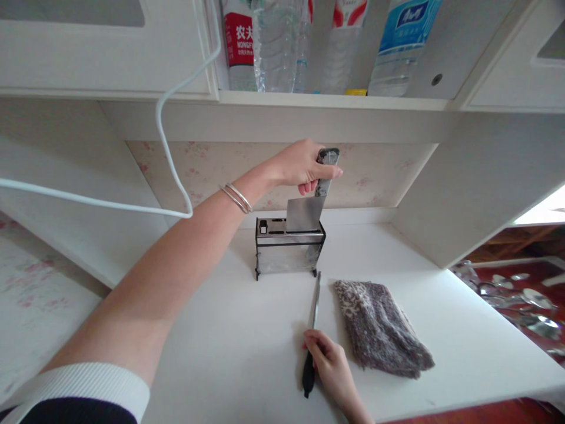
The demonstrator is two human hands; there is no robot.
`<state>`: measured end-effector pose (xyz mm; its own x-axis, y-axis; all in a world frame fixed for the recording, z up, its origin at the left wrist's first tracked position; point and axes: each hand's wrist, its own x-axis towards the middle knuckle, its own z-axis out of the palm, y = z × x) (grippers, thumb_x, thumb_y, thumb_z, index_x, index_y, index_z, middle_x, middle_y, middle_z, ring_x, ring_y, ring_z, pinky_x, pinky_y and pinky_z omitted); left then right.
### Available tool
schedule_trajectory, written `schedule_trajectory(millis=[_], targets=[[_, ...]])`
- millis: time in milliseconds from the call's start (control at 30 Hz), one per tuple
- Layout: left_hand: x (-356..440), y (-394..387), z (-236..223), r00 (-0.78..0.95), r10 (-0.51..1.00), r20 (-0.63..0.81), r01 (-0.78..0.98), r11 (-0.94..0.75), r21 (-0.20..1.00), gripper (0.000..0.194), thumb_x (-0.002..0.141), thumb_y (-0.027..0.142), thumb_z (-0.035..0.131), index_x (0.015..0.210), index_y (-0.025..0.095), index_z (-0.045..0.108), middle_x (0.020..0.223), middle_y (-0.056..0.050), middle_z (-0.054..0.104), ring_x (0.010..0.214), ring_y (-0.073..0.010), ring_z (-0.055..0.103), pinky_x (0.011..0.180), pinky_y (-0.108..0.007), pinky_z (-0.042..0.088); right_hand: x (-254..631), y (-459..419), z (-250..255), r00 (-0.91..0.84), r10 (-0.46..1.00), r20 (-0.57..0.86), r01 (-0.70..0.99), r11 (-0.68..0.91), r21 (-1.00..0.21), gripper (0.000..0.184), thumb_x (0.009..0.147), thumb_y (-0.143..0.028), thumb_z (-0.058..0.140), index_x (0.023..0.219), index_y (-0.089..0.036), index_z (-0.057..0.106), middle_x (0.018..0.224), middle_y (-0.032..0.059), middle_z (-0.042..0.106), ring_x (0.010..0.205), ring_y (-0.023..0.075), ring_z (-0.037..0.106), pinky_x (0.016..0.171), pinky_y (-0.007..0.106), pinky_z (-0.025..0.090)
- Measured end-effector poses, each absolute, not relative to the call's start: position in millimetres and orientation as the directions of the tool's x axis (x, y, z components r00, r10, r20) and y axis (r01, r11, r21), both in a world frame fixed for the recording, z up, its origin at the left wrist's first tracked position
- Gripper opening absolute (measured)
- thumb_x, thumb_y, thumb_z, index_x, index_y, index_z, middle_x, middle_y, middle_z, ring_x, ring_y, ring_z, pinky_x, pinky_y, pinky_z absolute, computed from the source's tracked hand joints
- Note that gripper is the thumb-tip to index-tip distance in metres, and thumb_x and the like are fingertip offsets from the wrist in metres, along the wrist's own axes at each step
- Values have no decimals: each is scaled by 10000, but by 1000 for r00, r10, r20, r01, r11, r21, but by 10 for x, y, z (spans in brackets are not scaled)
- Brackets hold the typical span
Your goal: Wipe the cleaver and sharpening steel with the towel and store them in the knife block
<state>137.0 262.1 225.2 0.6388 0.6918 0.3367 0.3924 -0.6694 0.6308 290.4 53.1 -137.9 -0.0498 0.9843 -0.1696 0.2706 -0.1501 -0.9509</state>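
Observation:
My left hand [302, 168] is closed round the handle of a broad cleaver [305, 212], whose blade stands partly inside a slot of the metal knife block [286, 254] at the back of the white desk [229, 335]. Two bangles circle that wrist. My right hand [332, 366] rests near the front edge, fingers curled over the black handle of a slim knife [314, 306] that lies flat with its tip pointing at the block.
A grey-brown patterned cloth [379, 330] lies right of the slim knife. Water bottles [273, 47] stand on the shelf above. A white cable [170, 147] hangs at left. Metal spoons [525, 300] lie on a red surface at far right.

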Motion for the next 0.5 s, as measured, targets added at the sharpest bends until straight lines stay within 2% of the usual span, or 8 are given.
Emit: schedule_trajectory(millis=[133,267,433,500], targets=[[1405,2748,2020,710,662,239,408,-664,627,273,788,347,629,619,152,541,486,0,558,403,-98,530,405,-209,393,2904,526,-1386,-48,988,-150,278,-131,-952,470,867,-576,482,955,-145,649,770,49,638,555,94,489,518,203,371],[1390,2815,1848,710,690,137,485,-621,616,239,759,353,657,662,164,546,514,13,558,415,-86,508,419,-209,380,2911,509,-1378,-58,986,-154,270,-133,-954,471,874,-573,473,964,-145,646,778,49,636,550,94,495,517,205,375],[1394,2860,1709,695,714,90,543,-602,586,216,758,370,638,710,174,561,525,23,557,432,-88,501,453,-217,361,2915,512,-1375,-53,986,-156,286,-134,-949,463,875,-569,473,959,-153,657,771,44,636,562,95,497,515,200,372],[1402,2876,1647,691,716,97,577,-627,522,230,756,393,631,798,169,604,545,13,583,461,-105,521,480,-230,365,2912,516,-1373,-43,988,-149,291,-130,-948,458,872,-565,481,955,-153,663,764,45,636,573,99,501,519,199,376]])
